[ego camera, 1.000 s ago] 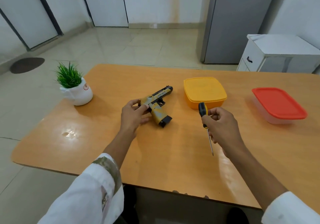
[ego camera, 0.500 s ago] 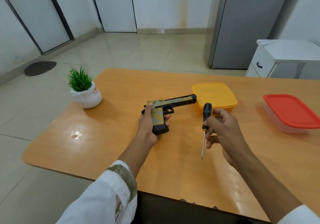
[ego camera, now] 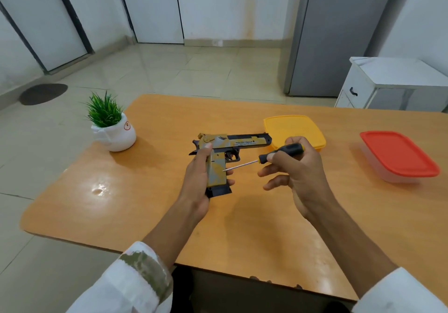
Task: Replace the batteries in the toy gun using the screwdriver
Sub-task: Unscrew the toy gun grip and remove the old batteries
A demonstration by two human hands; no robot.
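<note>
Above the counter [ego camera: 145, 203], left hand [ego camera: 196, 186] grips the toy gun [ego camera: 240, 141]; at its 3 o'clock, right hand [ego camera: 300, 174] pinches the screwdriver [ego camera: 289, 149], tip at the grip.

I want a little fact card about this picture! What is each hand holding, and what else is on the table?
left hand: grips the toy gun by its grip, barrel toward the yellow box
right hand: holds the screwdriver by its black handle
screwdriver tip: at the side of the gun's grip
table: orange-brown wood
also on table: potted plant on the left, yellow box behind the gun, red-lidded box on the right
</note>
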